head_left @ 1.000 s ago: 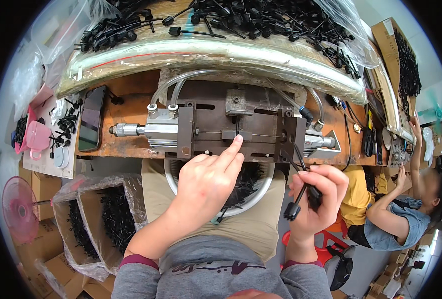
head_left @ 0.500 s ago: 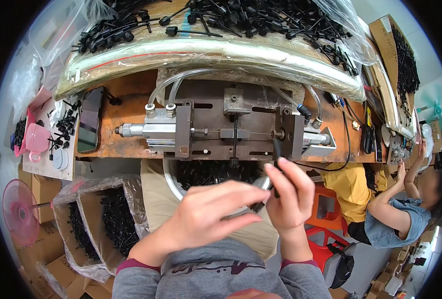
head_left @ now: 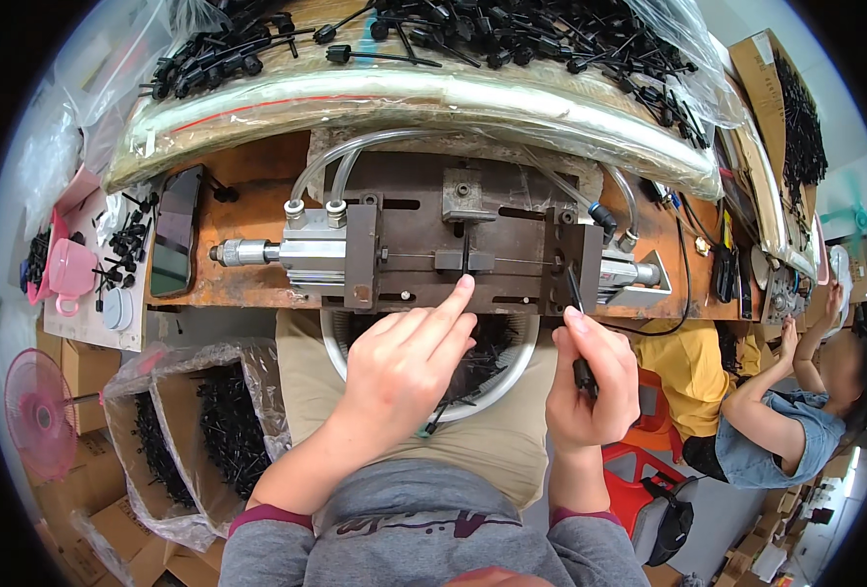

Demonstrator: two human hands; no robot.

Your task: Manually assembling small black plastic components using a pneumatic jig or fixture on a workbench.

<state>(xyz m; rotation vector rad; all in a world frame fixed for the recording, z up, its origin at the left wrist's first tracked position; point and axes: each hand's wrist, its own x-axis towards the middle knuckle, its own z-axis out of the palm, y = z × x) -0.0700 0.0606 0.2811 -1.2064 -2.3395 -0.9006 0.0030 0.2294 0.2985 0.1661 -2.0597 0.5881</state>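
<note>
My left hand [head_left: 404, 362] reaches up to the middle of a metal clamping fixture [head_left: 414, 220]. Its index finger is stretched out, the tip at the lower end of a thin black rod [head_left: 466, 256] lying across the small centre block; whether it presses on the rod I cannot tell. No object shows in this hand. To the right, my right hand [head_left: 598, 386] is closed around a black plastic stem with a knob [head_left: 583, 377], its thin end pointing up toward the fixture's right plate. Below the fixture, a round white-rimmed basket [head_left: 523, 377] with black parts sits at my lap, partly behind my left hand.
Air cylinders [head_left: 314, 256] with clear hoses flank the fixture. Black stems [head_left: 511, 34] pile up behind it on a plastic-wrapped ledge. A phone [head_left: 176, 235] lies left, near a pink cup [head_left: 69, 269]. Lined boxes [head_left: 228, 421] stand lower left. Another person [head_left: 780, 411] sits at right.
My hands have moved apart: the left went up to the fixture's centre, the right shifted right with the black stem. The fixture's side rods have drawn back outward from the centre.
</note>
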